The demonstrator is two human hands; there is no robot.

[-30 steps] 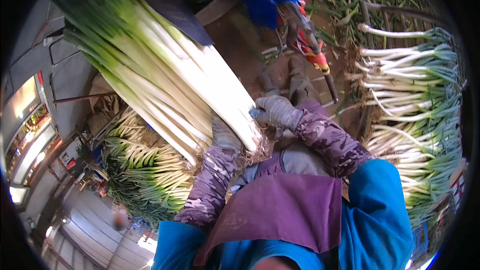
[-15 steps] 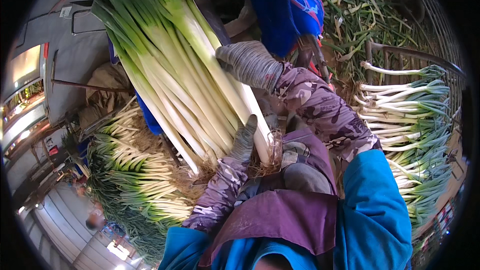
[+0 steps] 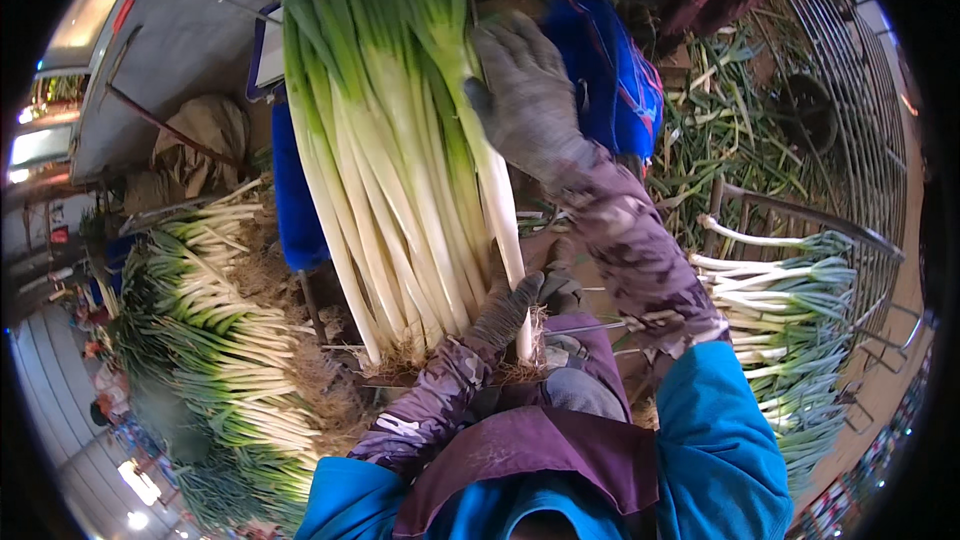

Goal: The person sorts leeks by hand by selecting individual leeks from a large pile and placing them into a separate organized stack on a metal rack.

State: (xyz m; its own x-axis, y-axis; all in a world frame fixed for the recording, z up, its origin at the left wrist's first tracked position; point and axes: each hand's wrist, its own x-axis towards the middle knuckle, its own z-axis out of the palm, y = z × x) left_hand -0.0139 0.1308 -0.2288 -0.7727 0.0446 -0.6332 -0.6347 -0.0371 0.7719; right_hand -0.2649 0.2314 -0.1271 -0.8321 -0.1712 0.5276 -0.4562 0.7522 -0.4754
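A thick row of long green onions (image 3: 415,220) lies before me, green leaves away from me and rooty white ends toward me. My left hand (image 3: 505,318), in a grey glove, is closed near the root end of the rightmost green onion (image 3: 505,225), its thumb across the white stalk. Up by that stalk's green part, my right hand (image 3: 525,90) is gloved too and slightly blurred. Its fingers stretch away from me along the leaves, with the thumb apart and touching or close to the stalk. What lies under the palm is hidden.
Piles of green onions lie at the left (image 3: 255,360) and on the right (image 3: 770,330). Loose leaf trimmings (image 3: 740,120) cover the ground at far right, by a metal rail (image 3: 810,215). Blue padding (image 3: 300,190) flanks the row, with more blue cloth (image 3: 610,70) opposite.
My right hand has slid away from me along the rightmost green onion, its fingers going from wrapped to stretched out. My left hand stays near the roots. The view has turned, so the row appears more upright.
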